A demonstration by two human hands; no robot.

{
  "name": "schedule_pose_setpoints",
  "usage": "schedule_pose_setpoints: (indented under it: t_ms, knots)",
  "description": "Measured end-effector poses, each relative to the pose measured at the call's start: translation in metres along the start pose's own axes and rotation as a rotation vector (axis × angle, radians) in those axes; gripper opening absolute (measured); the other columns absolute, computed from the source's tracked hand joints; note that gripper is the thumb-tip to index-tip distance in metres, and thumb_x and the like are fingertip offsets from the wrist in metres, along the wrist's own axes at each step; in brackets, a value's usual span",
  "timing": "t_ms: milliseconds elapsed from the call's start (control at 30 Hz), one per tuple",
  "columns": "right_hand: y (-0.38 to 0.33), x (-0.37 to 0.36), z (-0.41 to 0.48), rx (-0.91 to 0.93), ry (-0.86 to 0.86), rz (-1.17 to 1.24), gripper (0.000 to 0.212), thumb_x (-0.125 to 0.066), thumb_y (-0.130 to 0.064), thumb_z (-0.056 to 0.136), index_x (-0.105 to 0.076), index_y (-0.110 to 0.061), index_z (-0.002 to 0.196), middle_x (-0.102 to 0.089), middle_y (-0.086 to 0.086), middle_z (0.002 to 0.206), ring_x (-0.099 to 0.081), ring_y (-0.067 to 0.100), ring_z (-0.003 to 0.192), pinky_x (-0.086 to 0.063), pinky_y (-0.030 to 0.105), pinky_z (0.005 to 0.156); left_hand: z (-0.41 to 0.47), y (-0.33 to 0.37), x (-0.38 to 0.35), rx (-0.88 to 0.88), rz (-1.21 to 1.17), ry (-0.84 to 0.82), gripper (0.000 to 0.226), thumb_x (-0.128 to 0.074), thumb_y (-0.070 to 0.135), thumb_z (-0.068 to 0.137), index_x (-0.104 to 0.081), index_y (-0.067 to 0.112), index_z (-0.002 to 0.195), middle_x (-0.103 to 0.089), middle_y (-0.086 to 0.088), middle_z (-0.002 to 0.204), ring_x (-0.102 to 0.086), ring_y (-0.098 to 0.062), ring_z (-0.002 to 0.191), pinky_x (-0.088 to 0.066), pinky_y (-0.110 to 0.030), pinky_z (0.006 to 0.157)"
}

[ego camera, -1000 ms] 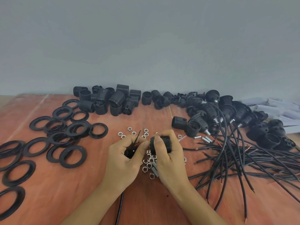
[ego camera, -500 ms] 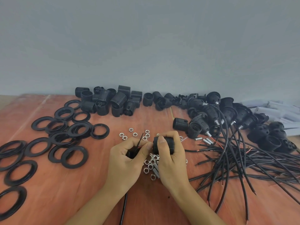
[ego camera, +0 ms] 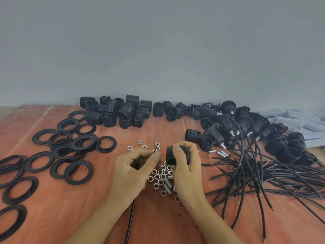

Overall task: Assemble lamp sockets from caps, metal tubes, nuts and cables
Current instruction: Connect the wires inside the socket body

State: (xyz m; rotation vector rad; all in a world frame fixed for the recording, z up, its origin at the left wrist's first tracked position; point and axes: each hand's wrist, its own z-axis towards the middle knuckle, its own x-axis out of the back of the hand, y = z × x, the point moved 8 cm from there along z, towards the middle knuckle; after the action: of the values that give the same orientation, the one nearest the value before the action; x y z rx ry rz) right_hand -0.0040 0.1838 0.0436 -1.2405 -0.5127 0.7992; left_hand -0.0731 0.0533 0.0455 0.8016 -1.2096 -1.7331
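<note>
**A:** What is the largest thing, and how much of it shows?

**B:** The wooden table (ego camera: pixel 52 217). Its near edge and both sides are cut off by the frame. Next comes the tangle of black cables (ego camera: pixel 263 173), at three to four o'clock from the hands, with several running out past the right edge.

**A:** And the black parts?

**B:** Flat rings (ego camera: pixel 79 171) spread from ten round to seven o'clock, and the outermost ones are cut off at the left edge. Threaded shells (ego camera: pixel 126 110) are heaped at twelve o'clock against the wall. Caps with cables (ego camera: pixel 246 118) lie at one to two o'clock. The pale boxes (ego camera: pixel 299 118) beyond them are blurred, so any print on them cannot be read.

**A:** The hands?

**B:** The right hand (ego camera: pixel 188 169) grips a threaded socket body (ego camera: pixel 170 155) just above the middle of the table, fingers and thumb curled over it. The left hand (ego camera: pixel 133 171), just beside it at nine o'clock, is closed round a dark part mostly hidden in the fist. Thin wire ends (ego camera: pixel 155 149) stick out past its thumb. A black cable (ego camera: pixel 130 222) emerges below that wrist and leaves the frame at six o'clock.

**A:** Anything smaller?

**B:** Silver nuts (ego camera: pixel 160 176) lie between and under the hands, partly covered, with short metal tubes (ego camera: pixel 168 187) among them.
</note>
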Motion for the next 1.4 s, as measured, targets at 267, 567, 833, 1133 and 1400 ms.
schedule_pose_setpoints:
  t_ms: [267,567,833,1133,1400]
  knots:
    - [0.006,0.002,0.003,-0.084,-0.041,0.092,0.017,-0.053,-0.020,0.099,-0.066,-0.031,0.099,-0.060,-0.013,0.071,-0.047,0.004,0.051,-0.041,0.018,0.045,0.001,-0.007,0.005,0.077,-0.062,0.059,0.013,-0.066,0.032,0.080,-0.075,0.023,0.082,-0.068,0.002,0.067,-0.054,-0.008,0.046,-0.043,-0.022,0.034]
    - [0.011,-0.001,0.002,-0.119,-0.031,0.244,0.004,-0.060,-0.026,0.085,-0.062,-0.030,0.086,-0.060,0.002,0.089,-0.053,0.024,0.081,-0.042,0.040,0.074,0.002,-0.012,0.004,0.173,-0.133,0.035,0.012,-0.068,0.032,0.074,-0.074,0.026,0.081,-0.068,-0.005,0.064,-0.055,-0.016,0.045,-0.041,-0.022,0.033]
    - [0.030,-0.009,-0.002,-0.356,-0.022,0.590,0.021,-0.036,-0.004,0.096,-0.051,-0.019,0.092,-0.060,0.000,0.075,-0.055,0.018,0.069,-0.046,0.032,0.063,-0.001,-0.003,0.001,0.074,-0.022,0.036,0.015,-0.068,0.009,0.087,-0.075,0.022,0.090,-0.065,-0.010,0.062,-0.060,-0.012,0.045,-0.046,-0.023,0.035]
    - [0.029,-0.014,-0.007,-0.389,-0.045,0.734,0.015,-0.049,-0.016,0.071,-0.050,-0.015,0.087,-0.057,0.003,0.074,-0.050,0.014,0.055,-0.044,0.024,0.048,-0.007,0.001,-0.006,0.049,0.060,-0.030,0.015,-0.064,0.021,0.081,-0.075,0.030,0.086,-0.071,-0.003,0.067,-0.061,-0.019,0.043,-0.046,-0.025,0.033]
    - [0.028,-0.007,-0.004,-0.329,-0.012,0.568,0.023,-0.031,-0.002,0.091,-0.049,-0.016,0.086,-0.054,0.002,0.076,-0.049,0.015,0.065,-0.039,0.028,0.057,-0.007,-0.001,-0.007,0.065,0.061,-0.055,0.015,-0.068,0.015,0.086,-0.075,0.028,0.087,-0.070,-0.002,0.065,-0.062,-0.013,0.046,-0.046,-0.025,0.033]
